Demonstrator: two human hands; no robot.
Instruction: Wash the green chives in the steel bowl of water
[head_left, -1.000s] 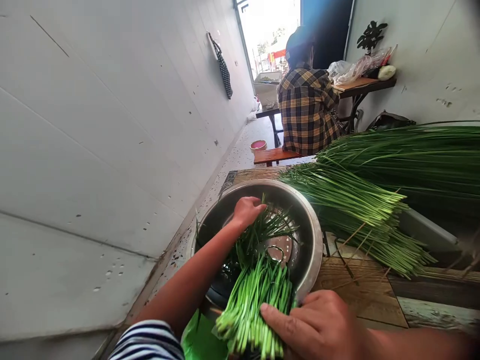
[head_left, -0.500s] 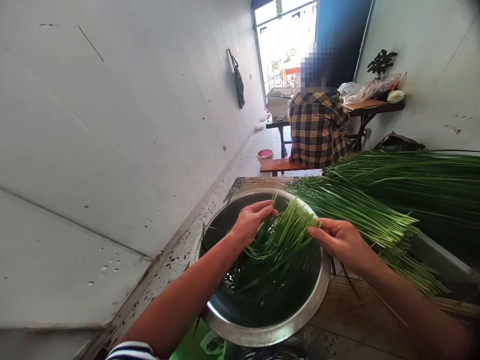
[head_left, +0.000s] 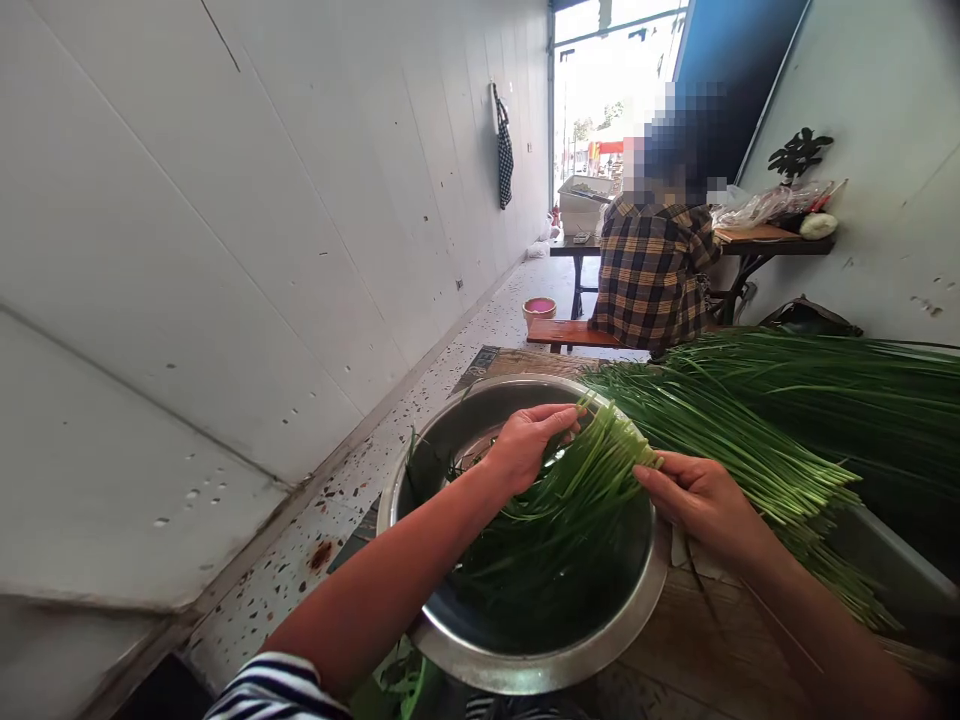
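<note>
A loose fan of garlic chives [head_left: 592, 475] spreads over a wide metal basin [head_left: 517, 677], its pale cut ends up at the right and its green leaves trailing down inside. Above the basin, my left hand [head_left: 525, 448] pinches a few chives by their pale ends, thumb against fingers. My right hand [head_left: 694, 497], at the basin's right rim, grips the edge of the fan near the cut ends between thumb and fingers. To the right lies a bundle of more chives [head_left: 772, 455], apart from my hands.
A larger heap of long green leaves [head_left: 847, 385] lies behind the bundle, by a grey container edge [head_left: 900, 555]. Ahead, a person in a plaid shirt [head_left: 652, 265] sits on a wooden bench [head_left: 566, 333]. A white wall [head_left: 300, 250] runs along the left.
My left hand has moved right, closer to the cut ends of the fan. My right hand keeps its hold. The camera view has turned a little to the left.
</note>
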